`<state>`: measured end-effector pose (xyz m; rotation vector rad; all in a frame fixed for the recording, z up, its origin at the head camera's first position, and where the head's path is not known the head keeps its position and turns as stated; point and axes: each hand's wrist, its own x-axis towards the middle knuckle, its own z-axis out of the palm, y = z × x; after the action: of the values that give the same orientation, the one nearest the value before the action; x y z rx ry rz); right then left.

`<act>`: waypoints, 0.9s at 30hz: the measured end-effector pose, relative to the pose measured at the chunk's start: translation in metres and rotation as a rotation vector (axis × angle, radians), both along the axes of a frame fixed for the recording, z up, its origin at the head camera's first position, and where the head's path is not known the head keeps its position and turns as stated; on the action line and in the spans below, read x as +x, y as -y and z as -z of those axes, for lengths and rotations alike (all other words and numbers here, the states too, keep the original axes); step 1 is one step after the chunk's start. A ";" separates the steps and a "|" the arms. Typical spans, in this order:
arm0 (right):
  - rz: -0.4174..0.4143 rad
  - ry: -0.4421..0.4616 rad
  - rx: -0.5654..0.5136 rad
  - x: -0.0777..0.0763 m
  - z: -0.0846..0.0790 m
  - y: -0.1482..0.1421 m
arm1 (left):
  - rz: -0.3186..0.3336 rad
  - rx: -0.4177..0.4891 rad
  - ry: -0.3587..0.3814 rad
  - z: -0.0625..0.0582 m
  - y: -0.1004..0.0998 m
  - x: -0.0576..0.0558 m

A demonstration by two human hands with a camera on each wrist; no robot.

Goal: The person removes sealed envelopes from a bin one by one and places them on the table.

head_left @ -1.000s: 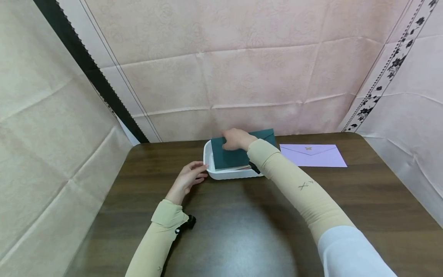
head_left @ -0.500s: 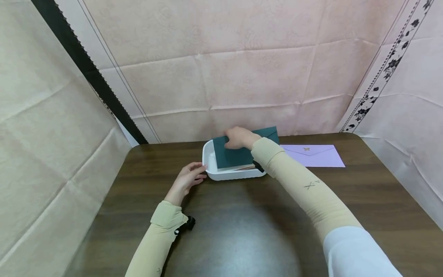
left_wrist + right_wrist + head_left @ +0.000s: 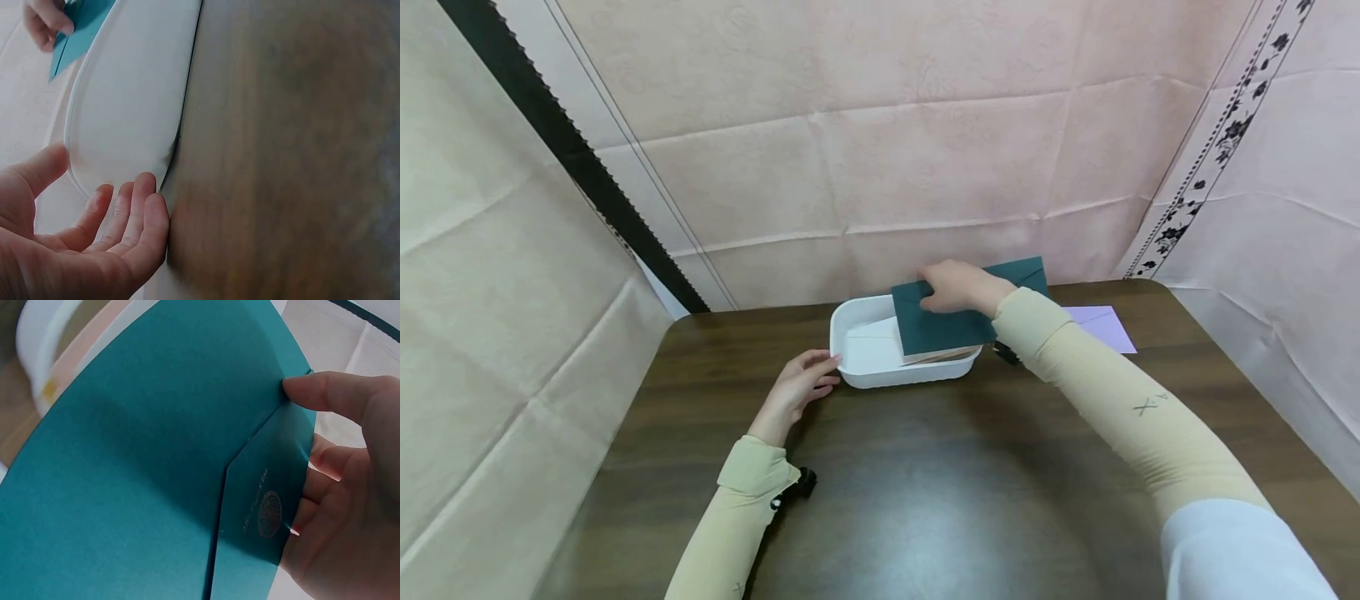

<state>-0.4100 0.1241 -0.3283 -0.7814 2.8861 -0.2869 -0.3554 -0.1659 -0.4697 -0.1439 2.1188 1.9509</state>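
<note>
Envelope (image 3: 940, 332) tilts partly over a white tray (image 3: 895, 379), pinched by the right hand (image 3: 962, 287). The left hand (image 3: 797, 385), fingers relaxed, touches the tray.

Work surface with fabric surround
The wood-grain table (image 3: 895, 475) has rounded far corners and a pale glare patch (light reflection) near its centre. A creased pinkish rear cloth (image 3: 835, 142) hangs behind it. A black strip (image 3: 581, 154), serrated along one edge, slants down toward the table's far left corner; a floral border (image 3: 1234, 133), black on white, slants down at right.
</note>
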 end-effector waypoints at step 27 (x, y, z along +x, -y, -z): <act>0.094 -0.028 0.001 0.065 -0.009 -0.155 | 0.016 0.007 0.020 0.000 0.000 -0.002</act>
<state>-0.3446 0.2796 -0.3193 -0.6556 2.9536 -0.2874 -0.3578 -0.1661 -0.4701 -0.1432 2.0936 1.9399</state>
